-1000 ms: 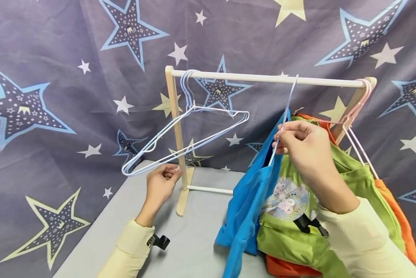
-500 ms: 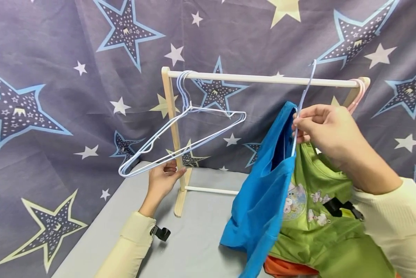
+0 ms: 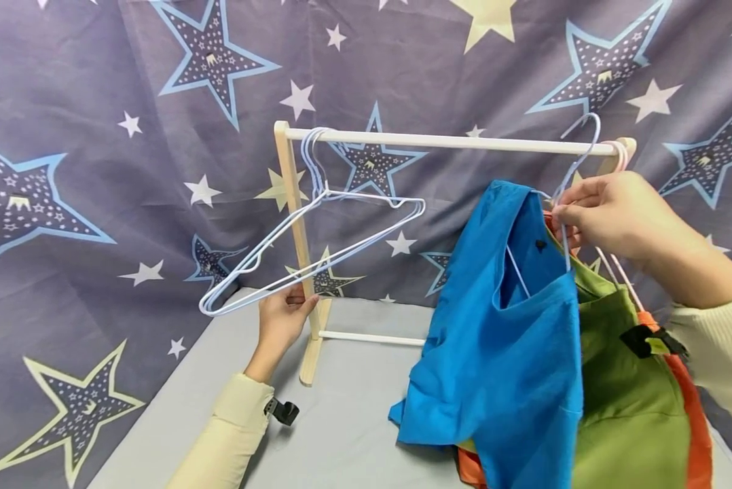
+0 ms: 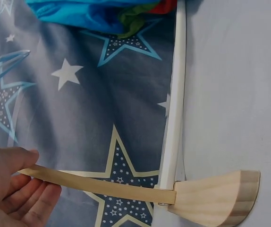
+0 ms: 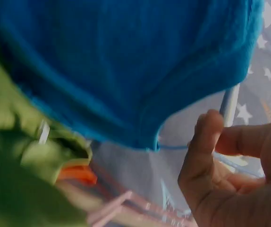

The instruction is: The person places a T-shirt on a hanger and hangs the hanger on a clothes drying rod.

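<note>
My right hand (image 3: 613, 221) pinches a light blue hanger (image 3: 569, 182) just under its hook. From that hanger hangs a blue shirt (image 3: 500, 353), in front of the green garment (image 3: 631, 387). The hook's tip rises above the rail (image 3: 451, 141), near its right end; whether it touches the rail I cannot tell. In the right wrist view the blue cloth (image 5: 126, 66) fills the upper part, above the fingers. At the lower left, my left hand (image 3: 283, 319) holds the rack's wooden upright (image 3: 297, 231) between thumb and fingers, as the left wrist view also shows.
Several bare white and blue hangers (image 3: 335, 255) hang at the rail's left end. Pink hangers (image 3: 621, 155) and an orange garment (image 3: 692, 407) are at the right end. A lower white bar (image 3: 372, 337) joins the wooden feet (image 3: 314, 353). A star-patterned cloth (image 3: 121, 224) hangs behind.
My right hand has carried the hanger with the blue shirt rightward along the rail, and its hook has turned to show its curve. My left hand has closed round the upright.
</note>
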The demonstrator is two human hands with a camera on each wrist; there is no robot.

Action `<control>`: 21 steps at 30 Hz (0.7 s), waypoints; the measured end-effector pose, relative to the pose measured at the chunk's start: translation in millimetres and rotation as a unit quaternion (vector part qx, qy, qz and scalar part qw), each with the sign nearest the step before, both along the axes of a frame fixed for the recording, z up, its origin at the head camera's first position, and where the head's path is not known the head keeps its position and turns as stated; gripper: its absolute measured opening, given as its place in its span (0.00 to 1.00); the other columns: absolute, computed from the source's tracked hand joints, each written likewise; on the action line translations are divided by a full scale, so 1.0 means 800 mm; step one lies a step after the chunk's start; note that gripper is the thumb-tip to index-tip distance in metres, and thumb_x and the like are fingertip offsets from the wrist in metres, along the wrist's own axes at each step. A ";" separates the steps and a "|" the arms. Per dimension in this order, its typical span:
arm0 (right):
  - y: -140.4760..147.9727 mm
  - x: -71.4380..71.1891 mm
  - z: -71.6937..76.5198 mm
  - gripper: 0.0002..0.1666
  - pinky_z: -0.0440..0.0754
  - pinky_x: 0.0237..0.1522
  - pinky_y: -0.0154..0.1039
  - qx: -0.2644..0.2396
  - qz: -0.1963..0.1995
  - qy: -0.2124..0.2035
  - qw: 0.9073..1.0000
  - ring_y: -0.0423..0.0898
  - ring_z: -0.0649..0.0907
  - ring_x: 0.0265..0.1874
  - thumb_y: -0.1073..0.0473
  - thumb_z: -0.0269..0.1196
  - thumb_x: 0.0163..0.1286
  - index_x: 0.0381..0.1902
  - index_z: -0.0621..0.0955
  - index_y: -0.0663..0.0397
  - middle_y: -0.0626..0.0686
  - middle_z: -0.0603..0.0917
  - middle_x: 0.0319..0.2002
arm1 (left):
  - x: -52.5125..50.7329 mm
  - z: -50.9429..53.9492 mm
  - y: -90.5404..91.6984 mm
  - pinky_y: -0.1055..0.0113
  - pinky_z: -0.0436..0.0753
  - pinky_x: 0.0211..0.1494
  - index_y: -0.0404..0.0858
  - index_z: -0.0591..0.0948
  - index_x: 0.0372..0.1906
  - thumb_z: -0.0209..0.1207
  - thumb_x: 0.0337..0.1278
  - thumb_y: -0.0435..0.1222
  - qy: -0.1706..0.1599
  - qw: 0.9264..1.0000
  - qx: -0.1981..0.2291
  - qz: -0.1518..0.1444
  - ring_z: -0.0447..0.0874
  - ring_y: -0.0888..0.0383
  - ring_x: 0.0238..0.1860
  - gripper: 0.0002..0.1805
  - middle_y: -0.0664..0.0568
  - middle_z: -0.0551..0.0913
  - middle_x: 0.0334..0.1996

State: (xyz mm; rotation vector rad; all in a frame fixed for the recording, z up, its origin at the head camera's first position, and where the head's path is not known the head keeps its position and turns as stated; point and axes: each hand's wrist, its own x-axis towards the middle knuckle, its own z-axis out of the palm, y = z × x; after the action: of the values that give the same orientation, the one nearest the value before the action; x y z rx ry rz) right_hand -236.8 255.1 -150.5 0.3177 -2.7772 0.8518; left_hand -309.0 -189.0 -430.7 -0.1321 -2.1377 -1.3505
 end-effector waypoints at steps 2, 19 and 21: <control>0.006 -0.002 0.004 0.18 0.78 0.22 0.36 0.034 -0.012 0.009 0.999 0.43 0.84 0.22 0.57 0.59 0.77 0.49 0.82 0.71 0.52 0.88 0.27 | 0.001 0.000 -0.001 0.78 0.83 0.39 0.28 0.86 0.40 0.74 0.54 0.31 0.003 1.000 -0.002 0.000 0.89 0.46 0.36 0.12 0.40 0.87 0.34; 0.036 -0.026 0.009 0.12 0.73 0.26 0.45 0.201 -0.005 0.063 0.977 0.53 0.80 0.25 0.63 0.59 0.69 0.34 0.86 0.68 0.54 0.84 0.22 | 0.001 -0.001 -0.001 0.73 0.85 0.40 0.28 0.86 0.39 0.74 0.55 0.30 0.011 1.000 -0.017 0.004 0.89 0.47 0.36 0.11 0.40 0.88 0.34; 0.035 -0.029 0.008 0.11 0.73 0.26 0.46 0.217 -0.001 0.072 0.974 0.54 0.80 0.25 0.64 0.58 0.67 0.32 0.85 0.67 0.56 0.84 0.23 | 0.001 -0.001 -0.002 0.73 0.85 0.40 0.28 0.86 0.39 0.73 0.55 0.31 0.011 1.000 -0.017 0.004 0.89 0.46 0.36 0.11 0.40 0.88 0.34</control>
State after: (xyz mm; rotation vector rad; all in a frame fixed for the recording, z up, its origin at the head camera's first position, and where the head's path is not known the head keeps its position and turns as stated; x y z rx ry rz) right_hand -259.7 283.2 -144.2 0.4260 -2.7986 0.1990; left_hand -307.8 -190.3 -431.5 -0.1511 -2.1417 -1.3043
